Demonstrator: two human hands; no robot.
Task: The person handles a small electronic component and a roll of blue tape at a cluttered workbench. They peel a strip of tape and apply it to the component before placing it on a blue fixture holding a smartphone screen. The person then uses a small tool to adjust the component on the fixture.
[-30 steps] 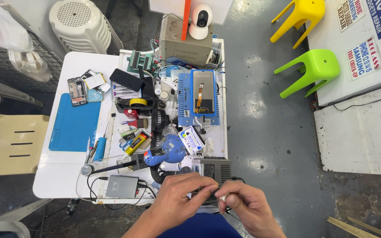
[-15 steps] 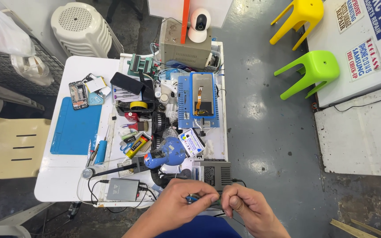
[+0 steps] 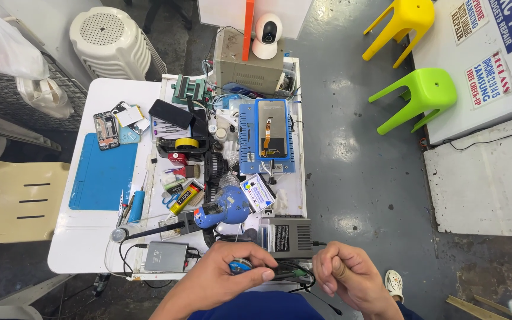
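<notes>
Left hand (image 3: pixel 227 277) pinching small blue tool (image 3: pixel 241 266), right hand (image 3: pixel 346 275) fisted

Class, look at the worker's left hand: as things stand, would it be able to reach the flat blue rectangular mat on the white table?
Probably not straight away: the left hand is closed on a small blue tool, and cables lie between it and the blue rectangular mat.

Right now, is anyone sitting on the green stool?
No, the green stool stands bare on the floor beside the yellow stool, with nobody on either.
</notes>
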